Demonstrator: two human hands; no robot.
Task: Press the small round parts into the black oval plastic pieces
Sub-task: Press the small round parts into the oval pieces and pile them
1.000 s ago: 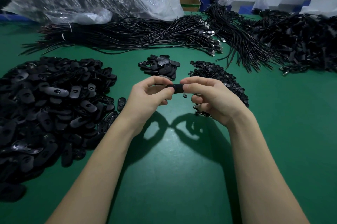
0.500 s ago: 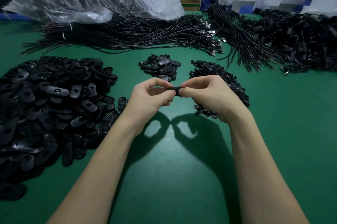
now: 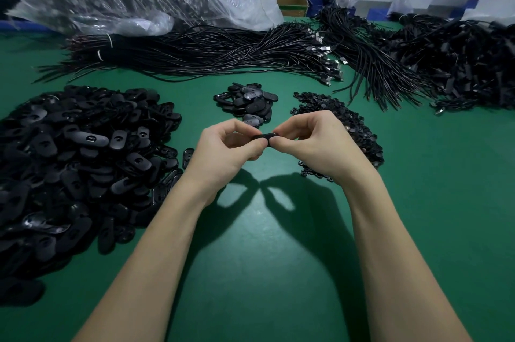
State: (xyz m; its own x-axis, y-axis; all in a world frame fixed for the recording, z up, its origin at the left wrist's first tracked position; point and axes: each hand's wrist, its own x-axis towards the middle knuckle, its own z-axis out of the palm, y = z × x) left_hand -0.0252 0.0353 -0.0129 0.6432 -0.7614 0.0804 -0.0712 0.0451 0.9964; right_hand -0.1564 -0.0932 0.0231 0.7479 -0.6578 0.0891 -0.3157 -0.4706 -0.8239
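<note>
text: none legible | labels: none | distant boxes possibly marked, too blurred

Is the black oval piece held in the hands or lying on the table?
Held: left hand and right hand pinch the black oval piece above the green table.

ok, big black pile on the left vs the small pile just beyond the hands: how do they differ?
The big left pile is far larger and sprawls to the image's left edge; the small centre pile is a compact cluster. The left pile's oval pieces show open holes; several pieces in the centre pile show a grey round part seated on top. The left pile sits beside the left hand; the centre pile lies beyond both hands. Both are black oval pieces on the green table.
</note>
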